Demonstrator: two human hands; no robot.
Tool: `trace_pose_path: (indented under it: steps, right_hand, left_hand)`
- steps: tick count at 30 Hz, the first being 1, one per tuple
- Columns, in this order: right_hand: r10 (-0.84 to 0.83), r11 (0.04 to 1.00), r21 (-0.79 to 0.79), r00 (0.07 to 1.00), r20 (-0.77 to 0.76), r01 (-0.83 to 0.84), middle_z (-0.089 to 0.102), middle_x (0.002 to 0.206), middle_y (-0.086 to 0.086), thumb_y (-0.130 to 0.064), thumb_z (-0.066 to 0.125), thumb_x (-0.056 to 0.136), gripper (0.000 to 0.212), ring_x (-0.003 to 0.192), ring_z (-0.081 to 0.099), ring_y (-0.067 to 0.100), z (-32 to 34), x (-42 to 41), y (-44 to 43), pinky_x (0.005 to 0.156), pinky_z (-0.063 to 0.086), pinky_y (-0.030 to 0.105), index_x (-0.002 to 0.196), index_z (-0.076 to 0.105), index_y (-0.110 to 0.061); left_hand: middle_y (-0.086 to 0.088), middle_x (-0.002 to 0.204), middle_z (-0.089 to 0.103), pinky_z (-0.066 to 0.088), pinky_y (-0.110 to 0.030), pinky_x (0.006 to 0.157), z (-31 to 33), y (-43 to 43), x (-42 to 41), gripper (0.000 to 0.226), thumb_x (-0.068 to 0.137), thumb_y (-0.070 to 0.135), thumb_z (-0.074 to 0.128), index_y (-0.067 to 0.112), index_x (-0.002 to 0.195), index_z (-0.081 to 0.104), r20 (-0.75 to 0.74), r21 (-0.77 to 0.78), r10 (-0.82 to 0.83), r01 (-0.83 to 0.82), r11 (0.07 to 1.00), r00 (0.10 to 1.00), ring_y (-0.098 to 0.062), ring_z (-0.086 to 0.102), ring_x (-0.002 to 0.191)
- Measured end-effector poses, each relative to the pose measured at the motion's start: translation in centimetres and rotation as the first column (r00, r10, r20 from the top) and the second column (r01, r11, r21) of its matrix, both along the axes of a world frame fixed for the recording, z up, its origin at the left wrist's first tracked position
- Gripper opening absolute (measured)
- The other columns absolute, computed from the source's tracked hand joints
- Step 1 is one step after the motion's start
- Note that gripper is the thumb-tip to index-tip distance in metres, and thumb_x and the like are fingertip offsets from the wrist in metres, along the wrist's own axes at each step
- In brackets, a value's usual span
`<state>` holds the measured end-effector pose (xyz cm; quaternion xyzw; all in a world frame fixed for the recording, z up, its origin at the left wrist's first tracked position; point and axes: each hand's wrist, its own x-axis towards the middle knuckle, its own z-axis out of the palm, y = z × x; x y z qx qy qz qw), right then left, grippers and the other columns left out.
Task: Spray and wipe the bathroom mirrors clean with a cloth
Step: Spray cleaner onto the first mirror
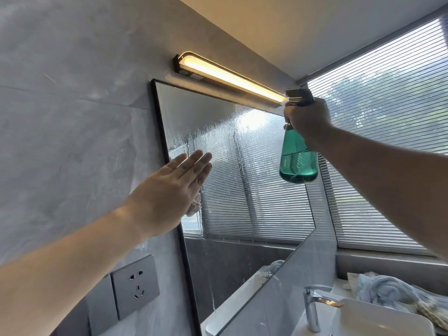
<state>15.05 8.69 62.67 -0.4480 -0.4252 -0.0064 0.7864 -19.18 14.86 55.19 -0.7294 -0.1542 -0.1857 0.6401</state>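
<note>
The mirror [254,190] is hanging between the two hands, and droplets are running down the glass in streaks. The left hand [167,192] is lying flat on the mirror's left edge with its fingers straight and together, pressing a pale cloth [196,205] against the glass. Only a bunched corner of the cloth is showing under the palm. The right hand [308,120] is gripping the neck of a green spray bottle [298,161] near the mirror's upper right, with its fingers curled round the trigger head. A lit lamp bar [230,78] is glowing just above the mirror, its end reaching the right hand. Window blinds [388,141] are showing behind the right hand. A wall socket [135,284] is sitting below the left forearm. A tap [312,306], a white basin [378,321] and crumpled towels [388,292] are lying well below the right arm.
</note>
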Motion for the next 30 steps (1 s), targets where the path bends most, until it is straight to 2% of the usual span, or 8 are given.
trace_pose_path:
  steps: [4, 9, 13, 17, 20, 22, 26, 30]
  right_hand:
    - [-0.030, 1.000, 0.000, 0.999, -0.015, 0.030, 0.076, 0.077, 0.004, -0.006, 0.069, 0.075, 0.014, 0.074, 0.077, 0.025, 0.1, 0.1, -0.3, 0.081, 0.064, 0.051, 0.085, 0.075, -0.015]
    - [-0.081, 0.996, -0.037, 0.997, 0.015, 0.082, 0.077, 0.080, 0.009, -0.011, 0.066, 0.079, 0.008, 0.085, 0.078, 0.029, 0.0, 0.0, -0.9, 0.081, 0.064, 0.050, 0.079, 0.072, -0.016]
    - [-0.097, 0.992, -0.078, 0.995, 0.029, 0.099, 0.076, 0.079, 0.008, -0.013, 0.064, 0.079, 0.008, 0.085, 0.077, 0.028, -0.2, -0.1, -1.2, 0.078, 0.063, 0.045, 0.082, 0.072, -0.015]
    - [-0.148, 0.984, -0.089, 0.988, 0.041, 0.151, 0.075, 0.083, 0.008, -0.015, 0.062, 0.080, 0.009, 0.072, 0.068, 0.022, -0.7, -0.2, -1.2, 0.068, 0.062, 0.041, 0.083, 0.071, -0.014]
    - [-0.253, 0.957, -0.110, 0.957, 0.139, 0.269, 0.070, 0.075, 0.002, -0.023, 0.060, 0.083, 0.012, 0.068, 0.063, 0.022, -1.2, -0.5, -1.3, 0.058, 0.051, 0.031, 0.083, 0.069, -0.015]
    - [-0.319, 0.929, -0.123, 0.924, 0.212, 0.349, 0.065, 0.072, -0.002, -0.029, 0.060, 0.082, 0.012, 0.069, 0.063, 0.023, -1.4, -0.6, -1.2, 0.060, 0.049, 0.031, 0.079, 0.063, -0.017]
    - [-0.375, 0.894, -0.131, 0.875, 0.308, 0.429, 0.058, 0.073, -0.011, -0.030, 0.059, 0.085, 0.008, 0.079, 0.060, 0.023, -1.6, -0.8, -0.7, 0.065, 0.042, 0.029, 0.093, 0.060, -0.027]
    - [-0.381, 0.889, -0.132, 0.868, 0.318, 0.438, 0.054, 0.073, -0.013, -0.029, 0.059, 0.088, 0.007, 0.085, 0.060, 0.023, -1.7, -0.9, -0.3, 0.075, 0.047, 0.033, 0.094, 0.058, -0.027]
  left_hand:
    - [-0.021, 0.167, 0.016, 0.030, -0.053, 0.122, -0.1, -0.4, 0.2, 0.074, 0.103, 0.025, -0.017, -0.003, 0.157, 0.026, 0.008, -0.012, -0.046, 0.046, 0.999, 0.999, -0.037, 0.019, 0.155]
    - [-0.021, 0.167, 0.017, 0.029, -0.052, 0.123, 0.1, -1.0, 0.4, 0.061, 0.100, 0.015, 0.014, -0.003, 0.157, 0.025, 0.030, -0.027, -0.065, 0.065, 0.997, 0.997, -0.036, 0.019, 0.155]
    - [-0.020, 0.167, 0.015, 0.028, -0.052, 0.124, 0.2, -1.6, 0.6, 0.061, 0.099, 0.014, 0.019, -0.003, 0.158, 0.023, 0.025, -0.012, -0.060, 0.060, 0.998, 0.998, -0.036, 0.016, 0.156]
    - [-0.021, 0.167, 0.014, 0.028, -0.052, 0.124, 0.1, -1.8, 0.7, 0.060, 0.101, 0.018, 0.017, -0.003, 0.157, 0.023, 0.021, -0.010, -0.067, 0.067, 0.998, 0.998, -0.037, 0.015, 0.156]
    - [-0.021, 0.167, 0.014, 0.028, -0.053, 0.124, 0.1, -2.0, 0.7, 0.061, 0.102, 0.021, 0.016, -0.004, 0.157, 0.024, 0.018, -0.009, -0.075, 0.075, 0.997, 0.997, -0.037, 0.015, 0.156]
    - [-0.021, 0.167, 0.014, 0.028, -0.052, 0.124, 0.1, -2.0, 0.7, 0.061, 0.102, 0.020, 0.016, -0.003, 0.157, 0.024, 0.020, -0.009, -0.080, 0.081, 0.997, 0.997, -0.036, 0.015, 0.156]
    - [-0.021, 0.168, 0.011, 0.025, -0.051, 0.125, 0.3, -1.8, 0.7, 0.059, 0.104, 0.019, 0.012, -0.003, 0.158, 0.021, 0.022, 0.026, -0.077, 0.076, 0.997, 0.997, -0.036, 0.013, 0.157]
    - [-0.021, 0.168, 0.013, 0.020, -0.049, 0.124, 0.4, -1.8, 0.8, 0.060, 0.105, 0.017, 0.004, -0.003, 0.158, 0.023, 0.024, 0.041, -0.084, 0.083, 0.996, 0.996, -0.036, 0.015, 0.156]
